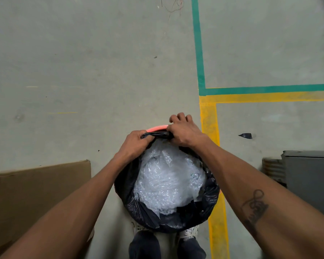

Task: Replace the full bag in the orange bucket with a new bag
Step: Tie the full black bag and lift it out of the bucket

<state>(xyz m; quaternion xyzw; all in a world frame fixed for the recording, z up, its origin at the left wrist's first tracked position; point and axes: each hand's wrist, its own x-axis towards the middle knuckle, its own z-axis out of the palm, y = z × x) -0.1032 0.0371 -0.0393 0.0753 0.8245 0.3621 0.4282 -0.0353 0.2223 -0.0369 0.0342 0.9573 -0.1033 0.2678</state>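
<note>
Head view, looking straight down: the left hand [134, 144] and the right hand [183, 132] meet at the far edge of the black bag [131, 184], both closed on it. The left hand's fingers are curled tight around a gathered fold of the black plastic, and the right hand pinches the same bunched strip just beside it, its knuckles reaching past the rim. Between the two hands a short arc of the orange bucket [157, 128] shows at the far side, where the plastic has been pulled off the rim; everywhere else the bucket is hidden under the bag, apart from a sliver of orange at the right. The bag is draped over the rest of the rim and is filled near to the top with crumpled clear bubble wrap [168, 180]. Both bare forearms run from the near corners toward the bucket, and the right one carries a dark tattoo [255, 206]. The bucket stands on a grey concrete floor [82, 62], directly in front of the person's shoes [190, 232], which peek out under its near edge. A yellow floor line [209, 118] runs just right of the bucket and passes under its right side; farther away a green line [199, 53] joins it at a corner. A cardboard box [36, 193] sits to the near left, and a grey metal cabinet [310, 176] to the right. A small black scrap [245, 135] lies on the floor right of the yellow line.
</note>
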